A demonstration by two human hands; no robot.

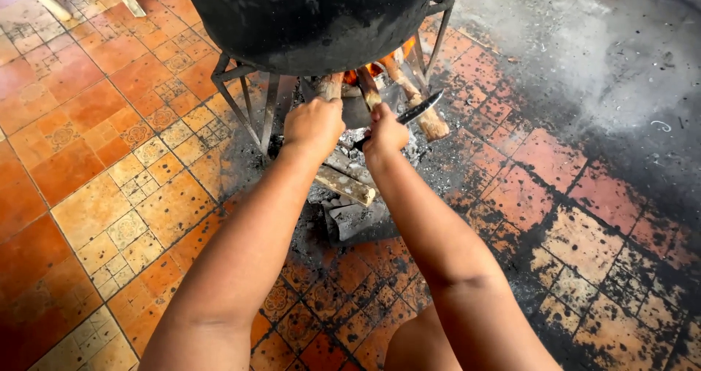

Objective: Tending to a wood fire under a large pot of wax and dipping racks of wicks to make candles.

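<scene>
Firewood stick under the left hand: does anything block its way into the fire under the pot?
Nothing visible blocks it. The left hand grips the firewood stick, which points between the metal stand legs toward the flames under the black pot. Other sticks lie beside it. The right hand holds a knife.

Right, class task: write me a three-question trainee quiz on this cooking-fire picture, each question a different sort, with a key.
1. True or false: the right hand holds a knife.
2. What does the left hand grip? A) a firewood stick B) a spoon C) a cloth
3. Fill in: the black pot sits on a metal ____ over the flames.

Key: 1 true; 2 A; 3 stand.
</scene>
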